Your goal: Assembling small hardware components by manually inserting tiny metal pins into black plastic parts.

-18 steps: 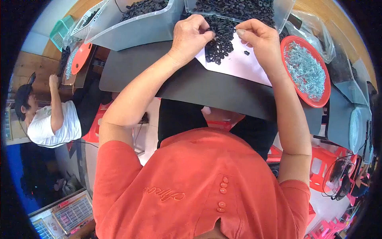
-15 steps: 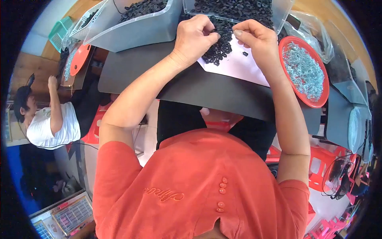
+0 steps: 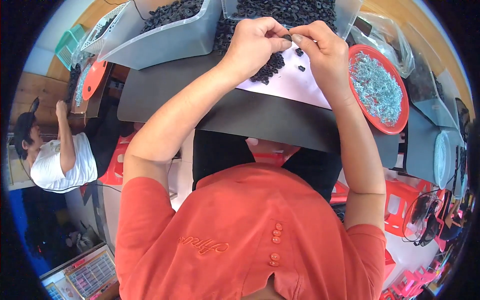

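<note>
Over a white sheet (image 3: 300, 86) my two hands meet at their fingertips. Thumb and forefinger of my left hand (image 3: 254, 49) pinch a small black plastic part (image 3: 287, 37). My right hand (image 3: 326, 56) touches the same part, its thumb and forefinger pressed together; whatever they hold is too small to make out. A pile of like black parts (image 3: 269, 70) lies beneath and beside my left hand. Two loose black pieces (image 3: 301, 68) rest on the sheet between the hands. To the right of my right hand, a red round tray (image 3: 404, 107) holds many small shiny silver metal pieces (image 3: 377, 90).
Translucent bins of black parts (image 3: 165, 49) stand along the far side of the dark table (image 3: 235, 112). Behind the red tray lies a clear plastic bag (image 3: 387, 45). At far left another person (image 3: 67, 155) sits by an orange-red tray (image 3: 93, 80). Red stools (image 3: 400, 205) stand at right.
My hands have come together, with the left moving right toward the right. A black part now shows between the fingertips, and another loose piece is visible on the sheet. The view has shifted slightly.
</note>
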Demonstrator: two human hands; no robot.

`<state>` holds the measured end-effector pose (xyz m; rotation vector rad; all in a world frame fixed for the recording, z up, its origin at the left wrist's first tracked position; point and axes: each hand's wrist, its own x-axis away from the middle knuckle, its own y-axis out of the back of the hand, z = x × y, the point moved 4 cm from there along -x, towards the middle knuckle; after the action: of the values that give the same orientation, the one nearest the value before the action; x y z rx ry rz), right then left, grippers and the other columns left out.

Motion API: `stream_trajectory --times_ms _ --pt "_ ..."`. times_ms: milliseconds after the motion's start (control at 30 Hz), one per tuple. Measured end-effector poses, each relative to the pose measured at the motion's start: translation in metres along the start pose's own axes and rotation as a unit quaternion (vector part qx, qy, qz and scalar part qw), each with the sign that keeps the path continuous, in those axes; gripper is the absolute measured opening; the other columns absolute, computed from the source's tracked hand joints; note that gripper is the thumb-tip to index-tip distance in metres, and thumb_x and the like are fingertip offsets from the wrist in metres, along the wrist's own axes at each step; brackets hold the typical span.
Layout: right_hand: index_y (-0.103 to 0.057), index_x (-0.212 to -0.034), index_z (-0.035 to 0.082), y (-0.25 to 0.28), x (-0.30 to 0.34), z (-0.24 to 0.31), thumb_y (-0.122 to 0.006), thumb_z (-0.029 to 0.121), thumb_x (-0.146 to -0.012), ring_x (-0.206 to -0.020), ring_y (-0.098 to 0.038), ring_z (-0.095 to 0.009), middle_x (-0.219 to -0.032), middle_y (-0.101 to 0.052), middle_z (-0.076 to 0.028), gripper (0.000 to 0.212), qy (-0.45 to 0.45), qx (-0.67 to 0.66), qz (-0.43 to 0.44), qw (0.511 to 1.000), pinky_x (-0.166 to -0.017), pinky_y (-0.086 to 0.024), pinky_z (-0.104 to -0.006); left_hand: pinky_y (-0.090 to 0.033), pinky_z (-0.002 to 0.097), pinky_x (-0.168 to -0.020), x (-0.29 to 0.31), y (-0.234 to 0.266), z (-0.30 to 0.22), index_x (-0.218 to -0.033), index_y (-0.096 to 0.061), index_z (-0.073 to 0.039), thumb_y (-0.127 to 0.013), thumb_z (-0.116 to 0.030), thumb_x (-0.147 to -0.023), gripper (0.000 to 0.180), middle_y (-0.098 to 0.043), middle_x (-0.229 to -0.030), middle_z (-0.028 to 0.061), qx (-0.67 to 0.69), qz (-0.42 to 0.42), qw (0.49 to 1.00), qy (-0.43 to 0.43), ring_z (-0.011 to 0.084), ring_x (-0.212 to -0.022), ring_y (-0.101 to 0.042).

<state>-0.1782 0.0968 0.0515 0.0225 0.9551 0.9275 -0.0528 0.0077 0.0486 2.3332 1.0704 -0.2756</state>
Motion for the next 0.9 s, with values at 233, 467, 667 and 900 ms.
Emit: stream_trajectory --times_ms 233,467,667,900 --pt "-0.068 -0.093 0.003 -0.002 -0.003 -0.006 -0.067 0.011 -0.078 -0.07 -0.063 -0.028 -0.082 -0.062 -0.012 0.016 0.028 0.04 0.032 0.998 -0.065 -0.049 -0.0356 -0.041 0.0236 -0.05 -0.003 -0.007 0.022 -0.09 -0.063 0.005 -0.067 -0.004 -0.083 0.012 -0.061 -0.069 0.0057 0.244 -0.029 0.962 0.121 0.0103 -0.054 -0.051" --pt "-0.066 -0.074 0.003 0.005 0.003 -0.025 -0.061 0.017 -0.073 -0.072 -0.065 -0.034 -0.074 -0.066 -0.015 0.014 -0.006 0.353 0.252 0.901 -0.067 -0.05 -0.0443 -0.044 0.0223 -0.05 0.0 -0.008 0.045 -0.093 -0.063 0.003 -0.067 -0.005 -0.083 0.013 -0.064 -0.075 0.0067 0.268 -0.038 0.953 0.136 0.0108 -0.058 -0.057" --pt "-0.064 -0.075 0.002 -0.019 0.017 -0.019 -0.055 0.005 -0.071 -0.074 -0.065 -0.035 -0.077 -0.065 -0.018 0.011 0.016 0.397 0.281 0.874 -0.065 -0.051 -0.0446 -0.044 0.0211 -0.049 0.006 -0.009 0.039 -0.094 -0.064 0.003 -0.067 -0.004 -0.082 0.014 -0.064 -0.074 0.0053 0.246 -0.031 0.96 0.131 0.009 -0.06 -0.057" --pt "-0.063 -0.079 0.001 -0.023 0.018 -0.014 -0.056 0.004 -0.071 -0.073 -0.065 -0.035 -0.079 -0.064 -0.018 0.011 0.037 0.391 0.256 0.883 -0.066 -0.052 -0.0448 -0.045 0.0225 -0.05 0.007 -0.009 0.039 -0.093 -0.063 0.004 -0.067 -0.004 -0.083 0.014 -0.063 -0.075 0.0074 0.269 -0.05 0.952 0.138 0.0111 -0.062 -0.059"
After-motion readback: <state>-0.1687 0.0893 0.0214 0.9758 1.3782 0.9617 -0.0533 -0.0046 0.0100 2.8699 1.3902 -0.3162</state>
